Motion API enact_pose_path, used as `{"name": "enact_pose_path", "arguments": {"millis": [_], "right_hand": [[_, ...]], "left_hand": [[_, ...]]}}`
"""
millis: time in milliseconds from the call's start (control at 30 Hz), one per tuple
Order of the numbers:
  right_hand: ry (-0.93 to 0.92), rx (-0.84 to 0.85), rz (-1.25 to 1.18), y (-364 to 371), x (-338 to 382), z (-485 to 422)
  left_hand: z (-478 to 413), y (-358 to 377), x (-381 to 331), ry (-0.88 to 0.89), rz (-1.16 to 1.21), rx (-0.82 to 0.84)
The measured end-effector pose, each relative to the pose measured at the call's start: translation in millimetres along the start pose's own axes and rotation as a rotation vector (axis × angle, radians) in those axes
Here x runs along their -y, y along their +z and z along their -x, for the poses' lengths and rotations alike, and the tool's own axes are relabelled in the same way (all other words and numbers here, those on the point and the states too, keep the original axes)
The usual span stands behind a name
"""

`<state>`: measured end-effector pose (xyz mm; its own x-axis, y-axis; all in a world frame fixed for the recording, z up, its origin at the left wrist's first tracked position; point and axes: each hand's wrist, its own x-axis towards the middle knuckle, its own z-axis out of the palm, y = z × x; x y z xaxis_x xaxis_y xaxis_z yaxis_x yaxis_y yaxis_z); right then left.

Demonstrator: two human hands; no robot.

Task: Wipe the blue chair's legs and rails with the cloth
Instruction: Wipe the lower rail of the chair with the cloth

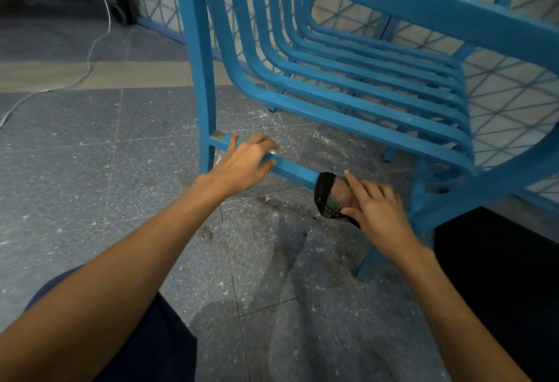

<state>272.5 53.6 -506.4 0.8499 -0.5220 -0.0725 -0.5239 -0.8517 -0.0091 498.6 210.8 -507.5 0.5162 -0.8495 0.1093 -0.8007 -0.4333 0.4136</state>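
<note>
The blue chair (348, 85) stands tilted before me, its slatted seat and back filling the upper right. A low side rail (295, 169) runs between two legs near the floor. My left hand (245, 160) curls round that rail close to the rear leg (199, 63). My right hand (375, 206) holds a dark cloth with green and pink print (328, 197), wrapped around the rail's right part, thumb and fingers pinching it. The rail's end behind the cloth is hidden.
Speckled grey floor tiles (121, 188) carry dust and brown stains under the chair. A white cable (90, 57) trails across the floor at the left. A lattice-patterned wall (508, 103) stands behind the chair. A black object (499, 275) lies at the lower right.
</note>
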Motion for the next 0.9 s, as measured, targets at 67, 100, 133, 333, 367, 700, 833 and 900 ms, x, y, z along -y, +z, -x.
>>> {"name": "enact_pose_path", "arguments": {"millis": [67,100,133,333,367,700,833,900], "right_hand": [[-0.049,-0.056,0.038,0,19,-9],[-0.069,-0.056,0.045,1,31,-18],[-0.080,-0.052,0.046,1,45,-28],[-0.048,-0.019,-0.026,3,80,-56],[-0.056,-0.025,-0.044,5,75,-54],[0.130,-0.004,-0.184,3,-18,-1],[0.170,0.032,-0.182,1,16,-27],[0.045,0.047,-0.151,1,53,-50]], "left_hand": [[-3,3,1,0.021,-0.065,0.016],[-4,5,2,0.025,-0.088,0.020],[-5,7,4,0.027,-0.108,0.024],[-6,13,14,0.008,-0.121,0.003],[-6,13,15,0.005,-0.128,0.003],[-5,18,19,0.019,-0.161,-0.039],[-5,17,17,0.013,-0.152,-0.032],[-4,15,16,0.021,-0.152,-0.029]]}}
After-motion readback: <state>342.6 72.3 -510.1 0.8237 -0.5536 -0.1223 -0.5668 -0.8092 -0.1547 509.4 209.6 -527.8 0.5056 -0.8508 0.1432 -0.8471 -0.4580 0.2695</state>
